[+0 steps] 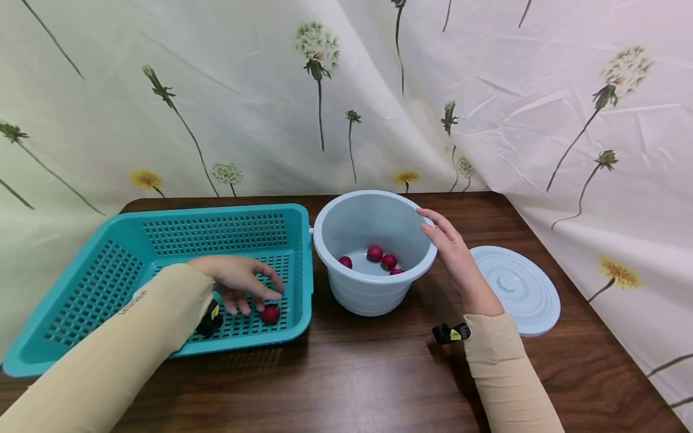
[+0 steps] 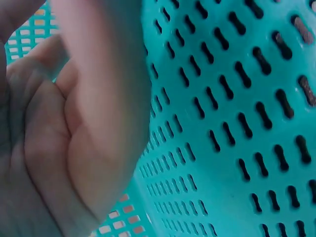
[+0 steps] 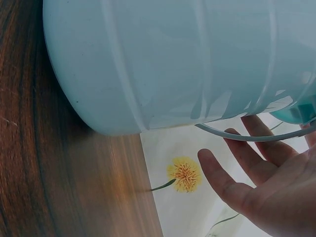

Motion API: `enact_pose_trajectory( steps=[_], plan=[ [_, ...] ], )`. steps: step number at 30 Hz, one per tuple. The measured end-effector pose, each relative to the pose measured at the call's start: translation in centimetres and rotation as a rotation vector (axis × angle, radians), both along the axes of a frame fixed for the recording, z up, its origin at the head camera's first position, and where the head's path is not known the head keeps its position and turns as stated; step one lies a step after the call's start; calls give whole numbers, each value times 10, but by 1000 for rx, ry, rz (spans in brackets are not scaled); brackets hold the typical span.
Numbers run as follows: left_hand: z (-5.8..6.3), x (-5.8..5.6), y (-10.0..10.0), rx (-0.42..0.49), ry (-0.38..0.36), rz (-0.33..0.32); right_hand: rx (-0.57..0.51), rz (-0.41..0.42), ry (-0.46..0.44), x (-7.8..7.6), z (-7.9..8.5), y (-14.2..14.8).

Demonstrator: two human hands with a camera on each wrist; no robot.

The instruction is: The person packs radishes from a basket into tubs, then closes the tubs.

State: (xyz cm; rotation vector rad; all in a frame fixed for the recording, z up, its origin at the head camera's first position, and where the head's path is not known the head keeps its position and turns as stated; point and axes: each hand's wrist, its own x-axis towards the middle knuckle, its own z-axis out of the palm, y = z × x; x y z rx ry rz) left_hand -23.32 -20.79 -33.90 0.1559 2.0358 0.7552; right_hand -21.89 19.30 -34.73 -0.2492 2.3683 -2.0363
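Inside the turquoise basket (image 1: 302,270), the left hand (image 1: 243,281) reaches down with loosely bent fingers. Its fingertips are beside a small round red fruit or vegetable, perhaps a radish (image 1: 270,314); whether they touch it cannot be told. The left wrist view shows the palm (image 2: 44,148) close up, with no red thing visible. At the right rim of a pale blue bucket (image 1: 373,294) is the right hand (image 1: 452,252), thumb by the rim. Its fingers (image 3: 242,153) extend outside the wall, near the bucket's handle (image 3: 247,137). Several similar radishes (image 1: 375,253) lie on the bucket's floor.
A pale blue round lid (image 1: 517,288) lies flat on the dark wooden table (image 1: 357,373), right of the bucket. Basket and bucket stand close side by side. Behind the table hangs a white cloth (image 1: 260,108) printed with dandelions.
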Motion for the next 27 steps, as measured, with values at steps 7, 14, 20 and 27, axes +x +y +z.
enact_pose_trajectory(
  steps=[7, 14, 20, 27],
  plan=[
    [-5, 0, -4, -25, -74, -17, 4, -1, -2, 0, 0, 0],
    [-9, -2, -5, -10, -135, -58, 10, 1, -11, -1, 1, 0],
    [-13, -3, -11, 25, -180, -72, 9, 1, -9, -2, 0, 0],
    [-19, -6, -12, 62, -235, -92, 12, -7, -10, -2, 1, 0]
  ],
)
